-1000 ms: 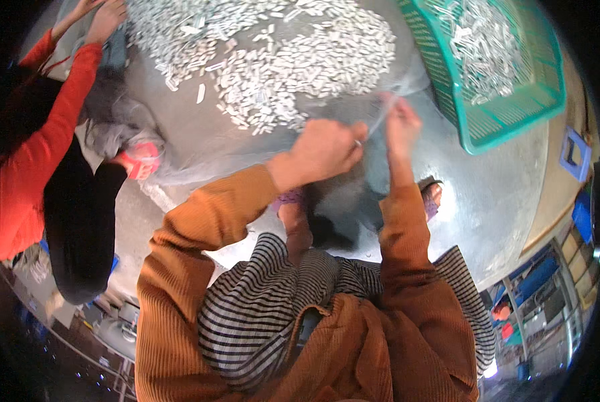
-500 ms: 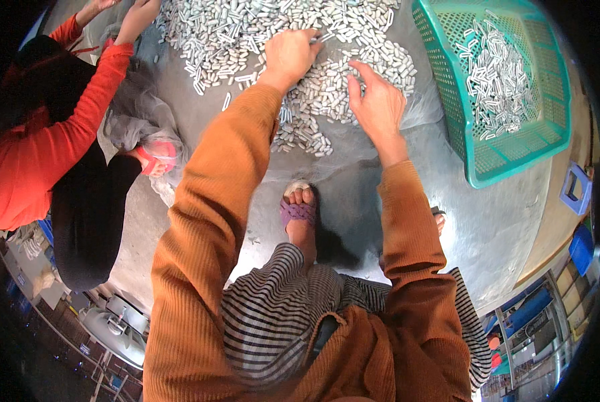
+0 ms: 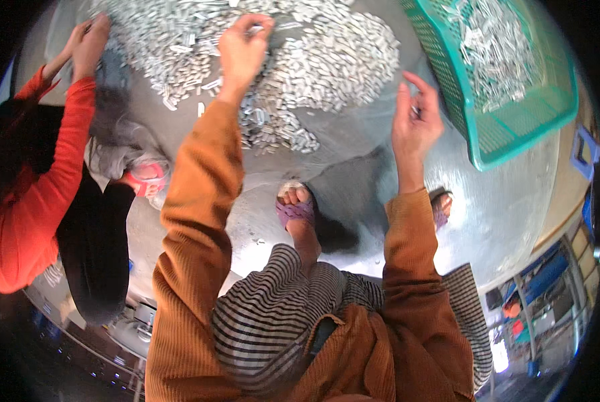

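Fingertips (image 3: 268,23) of the left hand (image 3: 241,59) are drawn close together at the top of the frame, left of centre, and the gap between them is narrow. A slim pale piece (image 3: 289,25) lies just right of those tips, its long axis nearly level across the picture; from where I stand I cannot tell whether the fingers pinch it or it lies free.

Right of centre, the right hand (image 3: 418,122) is held up with thumb and forefinger a little apart, the other fingers curled; I see no piece in it. It is off the lower right edge of the pile (image 3: 343,63), which spreads across the top of the frame, its pieces pointing every which way. So the slim piece lies up and to the left of the right hand, with the left hand much the nearer.

The green basket (image 3: 473,127), upper right, is the other way round: its wall is just beside the right hand and well apart from the left. Loose metal pieces (image 3: 495,63) fill part of its bottom.

Farther out, a co-worker's hands (image 3: 91,43) meet at upper left, above a red sleeve (image 3: 72,127). A purple sandal (image 3: 296,212) stands on the floor (image 3: 507,221) below the pile.
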Demonstrator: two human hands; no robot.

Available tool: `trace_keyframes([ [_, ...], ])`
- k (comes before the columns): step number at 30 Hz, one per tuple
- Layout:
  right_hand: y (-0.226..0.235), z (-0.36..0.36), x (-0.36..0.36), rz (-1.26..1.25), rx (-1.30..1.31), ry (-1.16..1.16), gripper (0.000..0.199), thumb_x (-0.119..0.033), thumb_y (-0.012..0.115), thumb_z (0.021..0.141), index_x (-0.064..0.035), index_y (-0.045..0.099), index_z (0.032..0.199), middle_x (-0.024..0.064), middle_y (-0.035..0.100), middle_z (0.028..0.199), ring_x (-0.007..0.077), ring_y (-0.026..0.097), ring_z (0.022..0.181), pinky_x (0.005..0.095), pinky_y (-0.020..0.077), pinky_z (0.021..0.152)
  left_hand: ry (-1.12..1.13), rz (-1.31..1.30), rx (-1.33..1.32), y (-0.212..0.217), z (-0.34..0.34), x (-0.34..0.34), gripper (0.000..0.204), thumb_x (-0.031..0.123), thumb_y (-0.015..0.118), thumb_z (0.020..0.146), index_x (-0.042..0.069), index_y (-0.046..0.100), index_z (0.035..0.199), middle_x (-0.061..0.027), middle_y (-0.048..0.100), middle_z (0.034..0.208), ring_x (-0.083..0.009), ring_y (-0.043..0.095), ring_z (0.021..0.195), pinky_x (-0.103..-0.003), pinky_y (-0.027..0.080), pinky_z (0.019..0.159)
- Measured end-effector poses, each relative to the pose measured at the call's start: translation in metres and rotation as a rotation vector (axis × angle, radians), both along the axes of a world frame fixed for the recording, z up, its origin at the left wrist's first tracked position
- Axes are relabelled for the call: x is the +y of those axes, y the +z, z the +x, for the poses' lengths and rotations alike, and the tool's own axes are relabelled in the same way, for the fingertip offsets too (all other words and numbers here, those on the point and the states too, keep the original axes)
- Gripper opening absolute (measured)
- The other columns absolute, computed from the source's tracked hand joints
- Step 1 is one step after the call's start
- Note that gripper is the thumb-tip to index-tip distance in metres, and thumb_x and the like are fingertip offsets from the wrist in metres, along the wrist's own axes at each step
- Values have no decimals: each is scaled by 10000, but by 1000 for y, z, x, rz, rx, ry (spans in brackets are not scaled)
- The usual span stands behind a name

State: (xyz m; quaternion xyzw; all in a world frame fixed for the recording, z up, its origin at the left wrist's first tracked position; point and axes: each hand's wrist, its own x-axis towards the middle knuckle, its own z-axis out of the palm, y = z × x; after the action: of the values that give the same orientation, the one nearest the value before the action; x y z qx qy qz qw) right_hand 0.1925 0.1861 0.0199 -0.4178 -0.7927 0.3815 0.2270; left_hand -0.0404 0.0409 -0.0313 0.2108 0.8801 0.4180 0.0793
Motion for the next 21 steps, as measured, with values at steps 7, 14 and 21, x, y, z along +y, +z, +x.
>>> trace_keyframes([
  [7, -8, 53, 2, -543, -255, -26, 256, -249, 650, 853, 2, 682, 895, 46, 596, 627, 89, 524, 573, 215, 410, 557, -566, -119, -164, 79, 104, 28, 275, 321, 706, 778, 153, 664, 992, -45, 553, 576, -134, 485, 494, -286, 406, 477],
  [14, 10, 27, 2, -923, 279, -22, 199, -186, 597, 892, -25, 686, 968, -40, 580, 677, 22, 452, 578, 187, 346, 516, -709, -172, -168, 73, 116, 23, 174, 226, 574, 883, 80, 660, 923, -130, 574, 596, -295, 542, 500, -364, 423, 473],
  [21, -42, 51, -19, -399, 70, 175, 272, -306, 598, 892, -59, 703, 931, -47, 518, 584, 58, 441, 522, 227, 363, 471, -574, 145, -524, 72, 129, 11, 192, 195, 573, 913, 37, 677, 945, 5, 427, 542, -53, 361, 509, -234, 325, 463],
])
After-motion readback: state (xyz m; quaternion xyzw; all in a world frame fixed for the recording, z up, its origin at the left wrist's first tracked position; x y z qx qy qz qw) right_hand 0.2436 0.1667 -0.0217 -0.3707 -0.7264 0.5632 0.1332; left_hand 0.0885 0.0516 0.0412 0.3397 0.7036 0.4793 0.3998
